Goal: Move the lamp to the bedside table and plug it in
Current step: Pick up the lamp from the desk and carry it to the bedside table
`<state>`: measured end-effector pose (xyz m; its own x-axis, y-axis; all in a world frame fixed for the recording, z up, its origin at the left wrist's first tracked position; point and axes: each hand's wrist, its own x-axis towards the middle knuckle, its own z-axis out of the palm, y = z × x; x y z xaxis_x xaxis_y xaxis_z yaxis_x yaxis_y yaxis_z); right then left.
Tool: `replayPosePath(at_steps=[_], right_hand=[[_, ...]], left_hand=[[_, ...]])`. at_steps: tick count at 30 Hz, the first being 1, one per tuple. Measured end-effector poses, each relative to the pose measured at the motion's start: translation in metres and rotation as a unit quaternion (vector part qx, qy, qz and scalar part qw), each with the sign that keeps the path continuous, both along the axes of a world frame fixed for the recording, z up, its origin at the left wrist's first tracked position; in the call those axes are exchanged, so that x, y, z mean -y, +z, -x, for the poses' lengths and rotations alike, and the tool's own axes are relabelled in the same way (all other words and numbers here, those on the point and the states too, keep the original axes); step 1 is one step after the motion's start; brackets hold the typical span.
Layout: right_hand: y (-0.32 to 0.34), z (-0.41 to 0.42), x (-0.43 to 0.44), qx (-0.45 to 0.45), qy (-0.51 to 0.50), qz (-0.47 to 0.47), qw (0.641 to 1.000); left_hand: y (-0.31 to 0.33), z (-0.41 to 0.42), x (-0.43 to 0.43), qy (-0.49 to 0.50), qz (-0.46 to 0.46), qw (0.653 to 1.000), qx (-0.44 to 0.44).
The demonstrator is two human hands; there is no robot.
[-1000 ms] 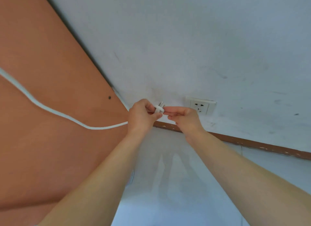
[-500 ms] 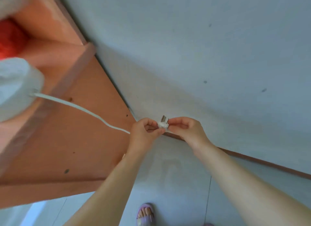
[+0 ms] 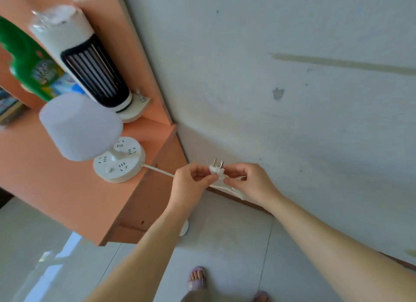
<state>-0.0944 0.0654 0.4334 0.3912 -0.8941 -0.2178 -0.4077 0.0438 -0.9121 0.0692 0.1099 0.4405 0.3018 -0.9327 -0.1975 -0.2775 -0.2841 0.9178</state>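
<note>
1. The left hand and right hand both pinch the small white two-pin plug, prongs pointing up toward the grey wall.
2. Its white cord runs to the white lamp with a frosted shade, whose round base carries sockets, standing on the orange wooden bedside table.
3. Behind the lamp stand a green plastic bottle and a white tower fan.

Both bare arms reach forward, wrists close together. The left hand is curled, its fingers pinching inward toward the right. The right hand faces it, fingers bent and pinched too, the two sets of fingertips almost touching. Two sandalled feet show below.
</note>
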Motion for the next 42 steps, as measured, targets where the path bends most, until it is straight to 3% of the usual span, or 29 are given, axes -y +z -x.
replayPosePath(at_steps=[12, 16, 24, 32, 38, 42], right_hand=[[0.097, -0.052, 0.012, 0.014, 0.048, 0.046, 0.998], [0.122, -0.089, 0.013, 0.024, 0.053, 0.074, 0.996], [0.144, -0.150, 0.003, 0.113, 0.053, 0.036, 0.992], [0.145, -0.225, 0.007, 0.147, -0.013, -0.038, 0.988], [0.133, -0.251, 0.010, 0.167, -0.066, -0.067, 0.982], [0.128, -0.262, 0.014, 0.175, -0.098, -0.091, 0.975]], left_hand=[[0.109, -0.038, 0.003, 0.063, 0.057, 0.996, -0.013], [0.131, -0.071, -0.003, 0.083, 0.066, 0.994, 0.019], [0.165, -0.133, -0.020, 0.110, 0.101, 0.987, 0.054], [0.168, -0.220, -0.026, 0.245, 0.109, 0.952, 0.147], [0.146, -0.252, -0.016, 0.229, -0.020, 0.973, 0.019], [0.140, -0.259, -0.011, 0.191, -0.050, 0.980, -0.026]])
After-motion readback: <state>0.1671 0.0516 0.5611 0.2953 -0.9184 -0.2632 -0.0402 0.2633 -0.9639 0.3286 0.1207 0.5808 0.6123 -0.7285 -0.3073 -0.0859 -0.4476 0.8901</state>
